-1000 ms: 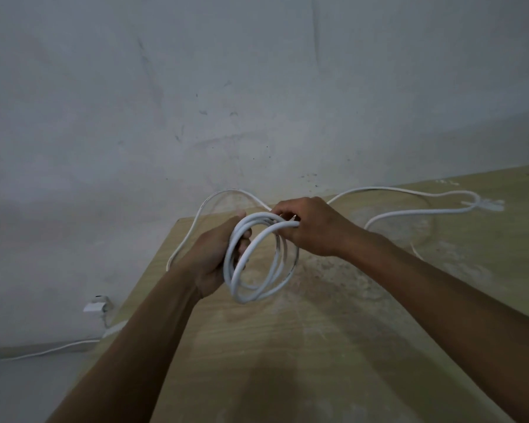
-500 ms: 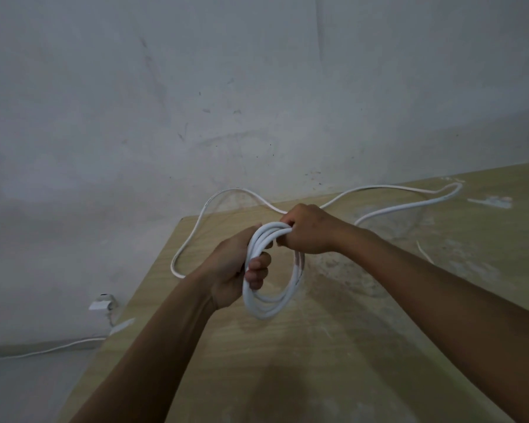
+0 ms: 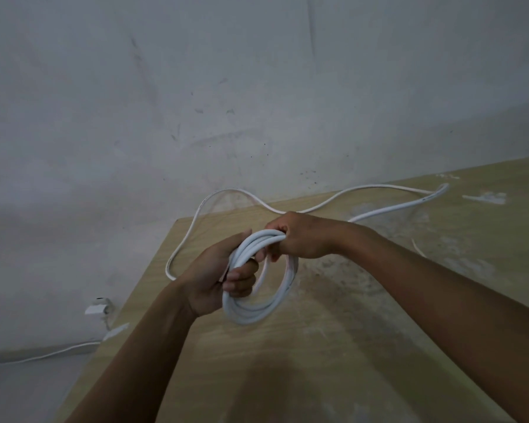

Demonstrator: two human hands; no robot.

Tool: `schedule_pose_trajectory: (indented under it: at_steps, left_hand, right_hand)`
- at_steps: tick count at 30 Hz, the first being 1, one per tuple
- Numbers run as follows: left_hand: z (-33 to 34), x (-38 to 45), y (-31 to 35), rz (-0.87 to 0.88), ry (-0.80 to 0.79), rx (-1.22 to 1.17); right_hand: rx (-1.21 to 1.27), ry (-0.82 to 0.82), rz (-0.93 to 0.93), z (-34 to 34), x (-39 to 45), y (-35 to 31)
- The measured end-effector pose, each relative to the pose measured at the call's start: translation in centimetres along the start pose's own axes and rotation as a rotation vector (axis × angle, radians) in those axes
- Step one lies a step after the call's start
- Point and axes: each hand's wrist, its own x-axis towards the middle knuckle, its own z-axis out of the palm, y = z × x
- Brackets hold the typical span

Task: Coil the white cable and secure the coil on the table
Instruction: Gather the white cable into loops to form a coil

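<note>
Fingers of the left hand [image 3: 209,277] curl tight round the left side of the coil [image 3: 257,309] of white cable [image 3: 388,206], the thumb lying along the top strands and the fingertips folded back through the ring. Just right of them the right hand [image 3: 303,236] is clenched on the coil's top, its knuckles up and its fingers wrapped under the bundled strands; the two hands nearly touch. Below both sets of fingers the coil hangs as several stacked loops above the wooden table [image 3: 318,361]. Beyond the right hand's knuckles the uncoiled cable trails across the table's far edge, looping out to the right and swinging down left of the left hand.
</note>
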Motion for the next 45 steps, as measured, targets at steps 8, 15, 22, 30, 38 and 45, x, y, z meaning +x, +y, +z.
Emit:
schedule_pose_trajectory:
  at_steps: [8, 15, 22, 30, 38, 45]
  left_hand:
    - [-1.7, -0.3, 1.2, -0.116, -0.067, -0.025]
    - [1.1, 1.7, -1.1, 0.103, 0.262, 0.142]
    - [0.8, 1.5, -1.6, 0.114, 0.113, 0.029]
    - [-7.7, -0.8, 2.2, 0.204, -0.170, -0.402]
    - [-4.8, 0.0, 3.0, 0.345, 0.294, -0.242]
    - [-0.9, 2.4, 2.4, 0.400, 0.557, 0.154]
  right_hand:
    - [-0.404, -0.046, -0.068, 0.4, -0.3, -1.5]
    - [-0.426, 0.047, 0.010, 0.5, 0.8, -0.5]
    - [-0.539, 0.247, 0.032, 0.0, 0.7, 0.8]
    - [-0.446, 0.543, 0.060, -0.9, -5.1, 8.3]
    - [-0.648, 0.473, 0.268, 1.7, -3.5, 4.6]
    - [-0.942, 0.086, -0.039, 2.8, -4.4, -1.8]
